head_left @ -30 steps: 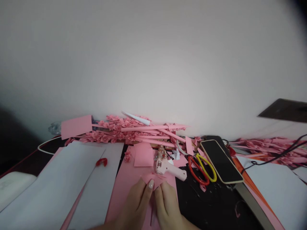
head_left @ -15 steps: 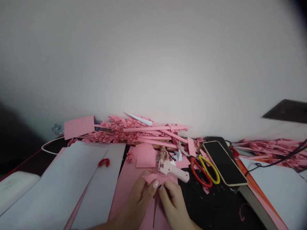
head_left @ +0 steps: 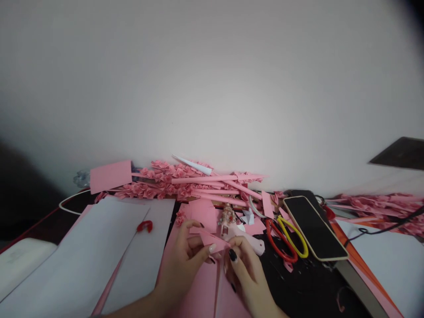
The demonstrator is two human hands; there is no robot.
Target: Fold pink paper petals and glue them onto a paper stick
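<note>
A small folded piece of pink paper (head_left: 213, 241) is held up between both hands, low in the middle of the head view. My left hand (head_left: 185, 260) pinches its left side, thumb on the near face. At its right corner, my right hand (head_left: 247, 271) grips with thumb and fingertips. Beneath the hands lie large pink sheets (head_left: 202, 287). Just beyond them rests a pale glue gun (head_left: 243, 236), partly covered by the right hand. Pink paper squares (head_left: 202, 214) lie behind the left hand.
Scissors with one red and one yellow handle (head_left: 281, 243) lie right of the hands, beside a phone (head_left: 314, 227). White sheets (head_left: 76, 256) and a red curved piece (head_left: 145, 226) are at left. Pink paper flowers and rolled stems (head_left: 175, 185) line the wall. A black cable (head_left: 380, 229) crosses the right.
The hands have moved apart a little and the left hand has risen. The folded pink paper now tilts down to the right, with the right hand at its corner.
</note>
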